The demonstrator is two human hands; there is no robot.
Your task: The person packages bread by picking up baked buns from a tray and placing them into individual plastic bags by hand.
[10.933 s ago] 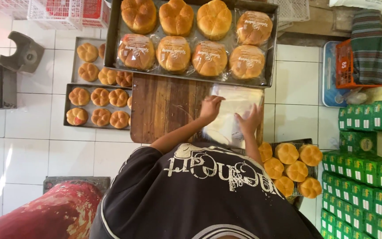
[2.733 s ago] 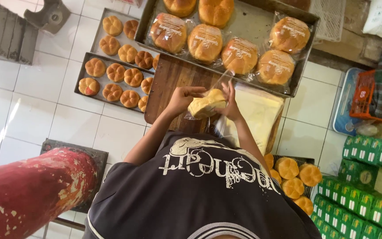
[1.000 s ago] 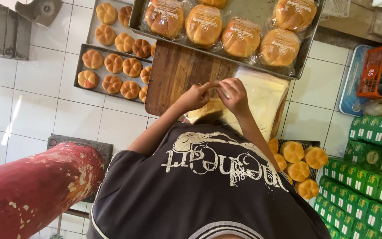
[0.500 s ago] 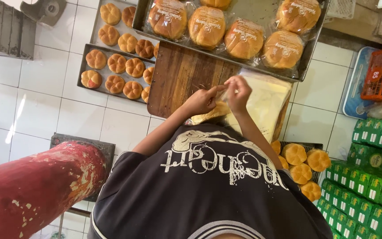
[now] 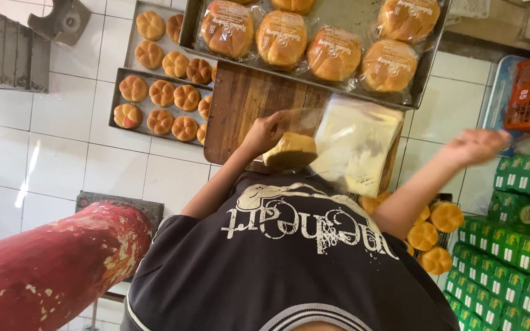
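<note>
My left hand (image 5: 266, 130) grips the neck of a clear plastic bag with a bun in it (image 5: 291, 150), held just above the wooden board (image 5: 243, 107). My right hand (image 5: 475, 146) is out to the right, blurred, fingers apart and holding nothing, above the white tiles near an orange basket (image 5: 526, 95). A stack of flat clear bags (image 5: 357, 144) lies on the board between my hands. Past the board, a metal tray (image 5: 427, 73) holds several bagged buns (image 5: 282, 38).
Two trays of unbagged buns (image 5: 162, 93) sit on the white tile floor at the left. More bare buns (image 5: 437, 236) lie at my right side, beside stacked green boxes (image 5: 516, 245). A red pillar (image 5: 50, 270) rises at lower left. My dark shirt hides the foreground.
Both hands were working at the bag's neck a moment ago. My right hand has let go and swung out to the right; my left hand alone keeps the bagged bun.
</note>
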